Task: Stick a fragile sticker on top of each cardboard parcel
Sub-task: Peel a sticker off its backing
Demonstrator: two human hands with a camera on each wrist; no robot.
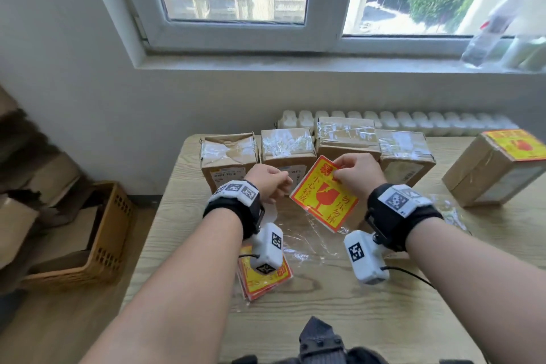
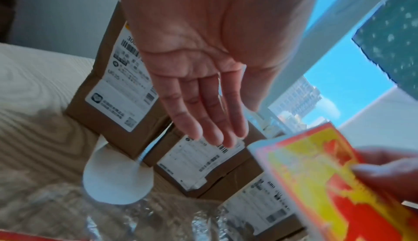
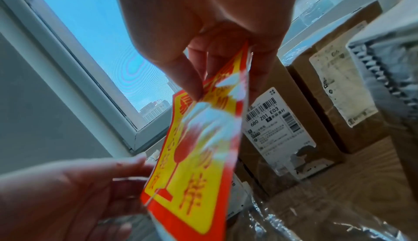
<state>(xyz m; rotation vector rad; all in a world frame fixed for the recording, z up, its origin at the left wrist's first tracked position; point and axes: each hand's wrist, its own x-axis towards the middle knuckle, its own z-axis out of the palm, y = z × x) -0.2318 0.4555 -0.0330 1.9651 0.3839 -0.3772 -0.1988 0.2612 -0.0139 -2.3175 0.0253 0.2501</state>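
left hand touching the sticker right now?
Apart. The left wrist view shows the left hand with straight, empty fingers and boxes visible between them and the sticker. Only the right hand pinches the sticker's top corner.

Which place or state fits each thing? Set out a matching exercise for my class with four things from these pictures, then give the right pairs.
Things:
1. held sticker
2. sticker stack
3. right-hand parcel
4. bottle

Places or states:
A. on the windowsill
B. already stickered on top
C. pinched in the right hand
D. lying on the table near the left wrist

Pairs: 1-C, 2-D, 3-B, 4-A
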